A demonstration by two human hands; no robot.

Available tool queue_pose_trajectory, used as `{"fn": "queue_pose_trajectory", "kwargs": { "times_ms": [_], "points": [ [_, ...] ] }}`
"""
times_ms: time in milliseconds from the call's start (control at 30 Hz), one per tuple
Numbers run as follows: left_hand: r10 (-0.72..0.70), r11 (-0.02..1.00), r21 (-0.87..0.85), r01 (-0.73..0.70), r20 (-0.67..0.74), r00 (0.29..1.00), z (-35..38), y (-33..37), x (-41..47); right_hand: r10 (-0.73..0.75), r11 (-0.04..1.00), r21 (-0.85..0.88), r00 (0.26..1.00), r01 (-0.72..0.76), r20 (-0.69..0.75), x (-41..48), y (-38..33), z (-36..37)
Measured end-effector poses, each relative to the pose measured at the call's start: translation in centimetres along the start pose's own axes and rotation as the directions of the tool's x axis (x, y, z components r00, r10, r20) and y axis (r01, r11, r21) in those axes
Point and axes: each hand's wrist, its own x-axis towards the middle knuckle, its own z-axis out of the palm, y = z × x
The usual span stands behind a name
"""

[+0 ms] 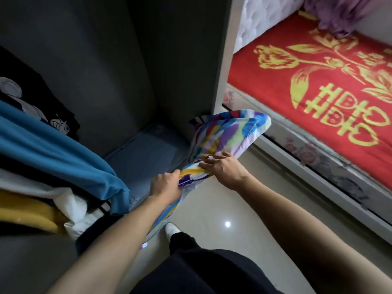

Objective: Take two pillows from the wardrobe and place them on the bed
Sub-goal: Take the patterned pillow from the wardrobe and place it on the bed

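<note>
A pillow in a bright multicoloured cover hangs at the wardrobe's open front, above the floor. My left hand grips its lower edge. My right hand grips the same bunched edge just to the right. The pillow's far corner points up toward the bed, which lies on the right under a red blanket with gold flowers and characters. Inside the dark wardrobe a grey-blue folded item lies on the bottom; I cannot tell whether it is a pillow.
Hanging clothes fill the left: a blue garment, a black printed shirt, white and yellow pieces below. The white wardrobe side panel stands between wardrobe and bed. Glossy floor lies underfoot, with my white shoe on it.
</note>
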Motion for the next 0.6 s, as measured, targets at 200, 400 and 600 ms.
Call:
{"fn": "queue_pose_trajectory", "kwargs": {
  "times_ms": [200, 400, 600],
  "points": [
    [0.002, 0.999, -0.047, -0.004, -0.052, 0.999, -1.6, 3.6, -0.8, 0.105, 0.995, -0.002, 0.995, -0.105, 0.001, -2.9, 1.3, -1.2],
    [0.086, 0.996, -0.018, -0.088, -0.125, 0.989, -3.1, 14.6, -3.8, 0.266, 0.963, -0.046, 0.964, -0.267, -0.026, -13.5, 5.3, -2.6],
    [0.329, 0.944, 0.084, -0.319, -0.155, 0.932, -6.1, 24.5, -1.3, 0.505, 0.854, -0.1, 0.859, -0.511, -0.079, -20.6, 10.5, -4.5]
  ]
}}
